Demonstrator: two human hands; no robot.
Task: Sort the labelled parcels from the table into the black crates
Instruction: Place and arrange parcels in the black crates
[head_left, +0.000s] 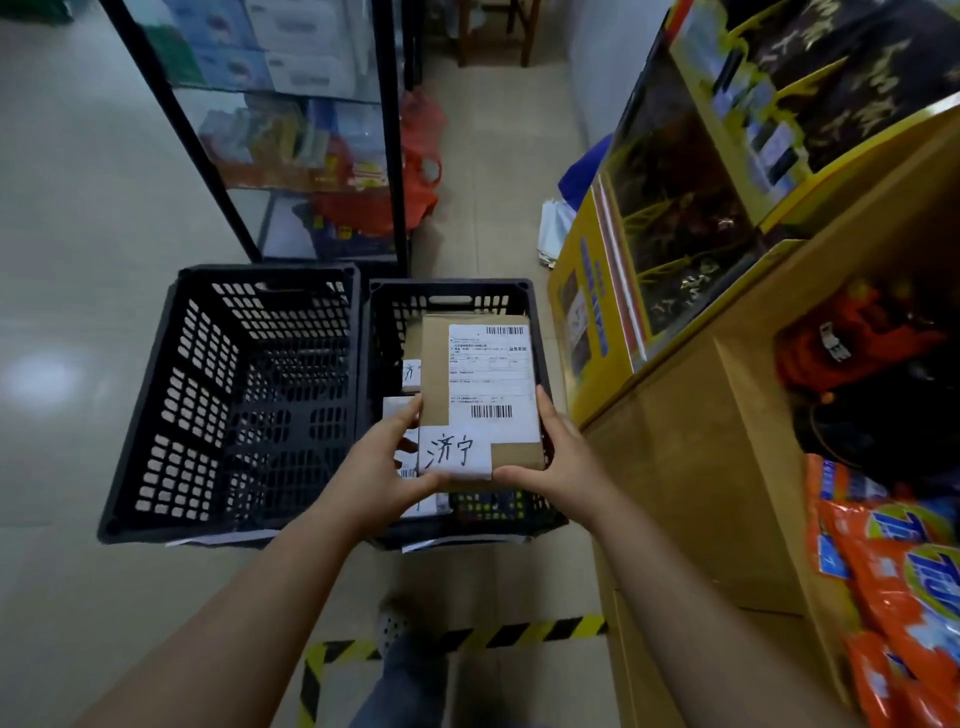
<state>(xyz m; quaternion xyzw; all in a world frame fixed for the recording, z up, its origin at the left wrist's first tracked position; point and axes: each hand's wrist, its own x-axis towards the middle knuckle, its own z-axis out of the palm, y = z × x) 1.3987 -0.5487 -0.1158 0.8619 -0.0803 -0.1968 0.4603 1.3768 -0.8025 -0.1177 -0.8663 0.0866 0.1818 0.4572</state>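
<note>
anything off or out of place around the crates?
Mostly tidy. White papers poke out from under the near edges of both crates, as if pinned beneath. The left crate looks empty while the right crate already holds parcels. The box sits level between both hands.

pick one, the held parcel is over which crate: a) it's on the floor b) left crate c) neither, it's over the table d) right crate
d: both hands, left hand and right hand, hold the parcel above the right crate, which already has parcels in it, while the left crate looks empty.
</note>
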